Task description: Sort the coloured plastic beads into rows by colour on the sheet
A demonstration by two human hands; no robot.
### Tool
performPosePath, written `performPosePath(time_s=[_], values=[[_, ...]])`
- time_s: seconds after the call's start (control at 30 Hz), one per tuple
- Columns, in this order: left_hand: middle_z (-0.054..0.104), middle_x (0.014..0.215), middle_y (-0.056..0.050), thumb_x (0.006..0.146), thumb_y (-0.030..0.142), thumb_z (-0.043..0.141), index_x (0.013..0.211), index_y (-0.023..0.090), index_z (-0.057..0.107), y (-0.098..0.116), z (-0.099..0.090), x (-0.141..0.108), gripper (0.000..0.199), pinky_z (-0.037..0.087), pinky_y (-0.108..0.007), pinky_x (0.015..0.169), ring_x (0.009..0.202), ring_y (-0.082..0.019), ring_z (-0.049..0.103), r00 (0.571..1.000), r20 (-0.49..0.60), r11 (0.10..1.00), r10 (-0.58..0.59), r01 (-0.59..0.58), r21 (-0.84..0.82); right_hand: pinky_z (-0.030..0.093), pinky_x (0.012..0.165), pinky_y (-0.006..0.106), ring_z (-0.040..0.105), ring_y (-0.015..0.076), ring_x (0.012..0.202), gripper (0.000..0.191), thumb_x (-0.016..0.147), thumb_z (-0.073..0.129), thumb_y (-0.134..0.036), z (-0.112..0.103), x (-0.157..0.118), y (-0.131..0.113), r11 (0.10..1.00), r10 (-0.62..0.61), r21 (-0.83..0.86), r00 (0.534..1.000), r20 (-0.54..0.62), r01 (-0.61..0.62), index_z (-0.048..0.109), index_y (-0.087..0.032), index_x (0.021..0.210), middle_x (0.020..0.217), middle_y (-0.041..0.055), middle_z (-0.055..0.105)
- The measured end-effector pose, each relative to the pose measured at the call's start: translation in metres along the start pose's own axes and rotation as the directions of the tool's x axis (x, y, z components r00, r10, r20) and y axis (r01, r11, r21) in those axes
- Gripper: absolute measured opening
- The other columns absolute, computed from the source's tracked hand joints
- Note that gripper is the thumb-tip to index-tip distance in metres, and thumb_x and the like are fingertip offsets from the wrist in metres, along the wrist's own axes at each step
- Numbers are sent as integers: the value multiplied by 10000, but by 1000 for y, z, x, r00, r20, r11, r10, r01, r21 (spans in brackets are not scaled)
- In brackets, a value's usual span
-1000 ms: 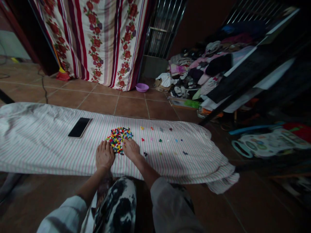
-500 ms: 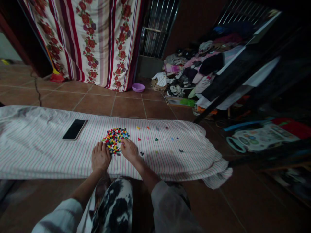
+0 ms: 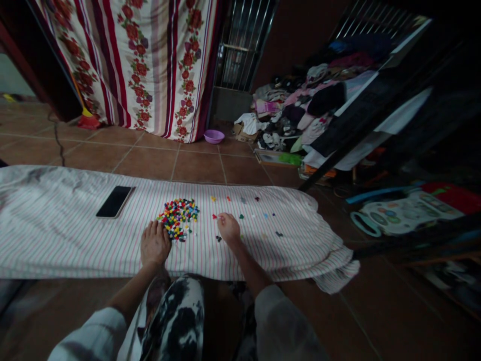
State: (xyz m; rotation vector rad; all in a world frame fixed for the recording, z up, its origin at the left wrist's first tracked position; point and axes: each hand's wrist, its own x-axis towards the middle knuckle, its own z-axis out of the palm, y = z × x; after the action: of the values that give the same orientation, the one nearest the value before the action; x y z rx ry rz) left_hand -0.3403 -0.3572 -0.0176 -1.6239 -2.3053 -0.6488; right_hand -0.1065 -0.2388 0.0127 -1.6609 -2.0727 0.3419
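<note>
A mixed heap of tiny coloured plastic pieces [image 3: 179, 213] lies on a striped cloth [image 3: 112, 250]. My left hand [image 3: 155, 241] rests flat at the heap's lower left edge, fingers stretched out. To the right of the heap, my right hand [image 3: 229, 228] is closed in a pinch close to a few red pieces [image 3: 214, 216]; whatever its fingertips hold is too small to make out. Little groups sorted by colour are spread around it, among them yellow pieces [image 3: 213, 199], green pieces [image 3: 241, 216], black pieces [image 3: 218, 239] and dark grey pieces [image 3: 279, 233].
A phone [image 3: 114, 202] lies on the cloth left of the heap. Beyond, on the tiled floor, are a purple basin [image 3: 214, 136], a red dustpan [image 3: 89, 120] and a pile of clothes [image 3: 293, 110]. A plastic toy panel [image 3: 398, 213] sits at the right.
My right hand has moved right, from the heap's edge over to the red group, still pinched. My left hand has stayed by the heap.
</note>
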Motion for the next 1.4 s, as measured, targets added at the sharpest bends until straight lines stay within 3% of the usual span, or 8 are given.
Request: performPosePath(time_s=[0.13,0.3,0.57,0.9,1.4], values=[[564,1264,-213,893,281,329,1165,62,579,0,1,-1,430,358,-468,1026,1264,-307,439,1000,1,998,-19,19,-54,404,765,223,588,147,886,247,850,453,-142,-8,8,22,991,113,-63,993,-25,-115,616,-155,1035,938,64,662],[563,1268,-207,897,285,324,1184,77,569,0,2,-1,430,354,-476,1024,1270,-301,433,1000,-6,998,-23,23,-64,399,763,236,586,162,892,218,826,466,-94,-11,18,35,985,136,-111,991,-3,-136,624,-163,960,917,76,658],[576,1249,-215,892,289,318,1161,56,576,-1,2,0,440,355,-463,1018,1254,-309,448,1000,-1,999,-10,10,-33,402,789,239,575,173,925,268,845,444,-83,-7,25,34,986,116,-132,991,70,-106,632,-145,1025,976,99,646],[578,1254,-198,890,279,329,1158,65,580,0,1,-1,425,358,-449,1026,1255,-304,451,1000,-3,1000,-8,8,0,419,810,267,559,194,942,340,849,464,-148,0,27,28,983,90,-165,994,66,-78,607,-132,1157,1054,128,610],[570,1268,-194,891,291,310,1167,79,571,1,3,0,434,339,-460,1045,1269,-303,443,1000,8,999,-28,29,-31,416,815,250,563,181,921,253,856,466,-138,3,31,28,992,49,-122,997,67,-41,623,-153,1054,995,105,613]])
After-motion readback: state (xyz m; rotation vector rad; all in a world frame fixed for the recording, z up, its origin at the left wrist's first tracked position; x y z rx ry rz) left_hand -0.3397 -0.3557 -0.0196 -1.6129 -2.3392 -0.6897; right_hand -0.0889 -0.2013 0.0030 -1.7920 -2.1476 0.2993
